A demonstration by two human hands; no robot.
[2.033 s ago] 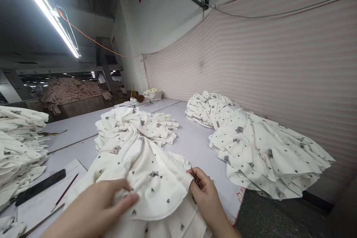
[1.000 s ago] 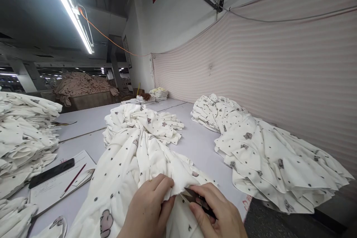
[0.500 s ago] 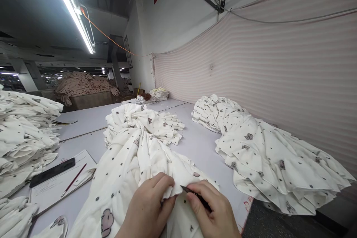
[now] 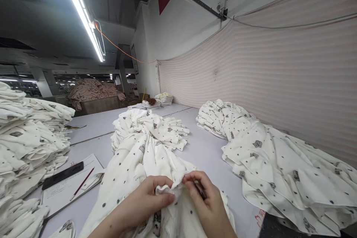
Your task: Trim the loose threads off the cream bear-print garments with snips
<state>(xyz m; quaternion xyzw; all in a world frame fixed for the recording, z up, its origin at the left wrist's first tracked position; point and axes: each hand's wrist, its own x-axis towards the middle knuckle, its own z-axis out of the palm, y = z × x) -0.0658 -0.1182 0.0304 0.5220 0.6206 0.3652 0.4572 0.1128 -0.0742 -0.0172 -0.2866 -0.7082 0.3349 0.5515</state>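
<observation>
A heap of white fabric (image 4: 131,156) with small dark spots and greyish-pink printed figures lies bunched in front of me. My left hand (image 4: 152,195) is closed on a folded, wavy edge of it, thumb on top. Just to the right, my right hand (image 4: 202,197) pinches the same edge between thumb and forefinger. A slim dark tool (image 4: 199,189) is tucked within the right hand's curled fingers; most of it, its tip included, is hidden. The two hands are a short gap apart, above the near part of the heap.
More printed white fabric is piled at left (image 4: 33,137) and right (image 4: 273,163) on the pale table (image 4: 203,148). Left of me, a black phone (image 4: 63,175) and a dark red pencil (image 4: 81,183) lie on a clipboard (image 4: 55,197). Folded cloth (image 4: 164,99) stands at the back.
My right hand has moved its fingertips onto the fabric edge, and the tool's point, exposed before, is now hidden. The left hand has turned the edge up. The view has shifted slightly.
</observation>
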